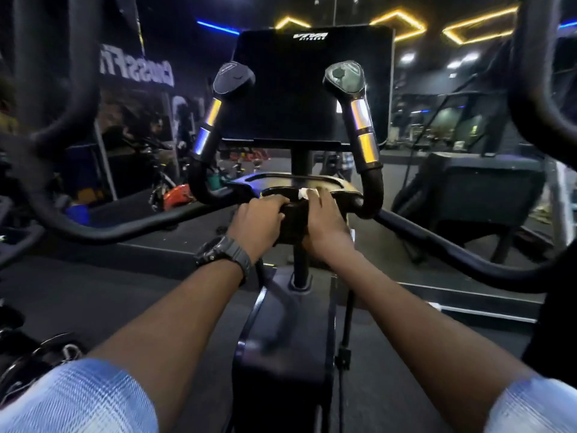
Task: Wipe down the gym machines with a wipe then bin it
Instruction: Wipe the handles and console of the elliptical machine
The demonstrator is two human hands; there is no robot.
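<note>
A black cardio machine fills the middle, with a dark console screen (309, 85) on a post and a tray shelf (281, 179) below it. My left hand (259, 218) grips the near edge of the shelf housing, fingers curled over its top; a dark watch sits on that wrist. My right hand (324, 220) lies on the right side of the housing and presses a small white wipe (307, 193) under its fingertips onto the shelf. Only a crumpled corner of the wipe shows beyond the fingers.
Two upright handles with shiny sensor bands (363, 135) rise beside the screen. Thick black moving arms (71, 89) curve in from both sides. The machine's base column (287, 339) stands between my forearms. Other gym machines (480, 189) and dark flooring lie behind.
</note>
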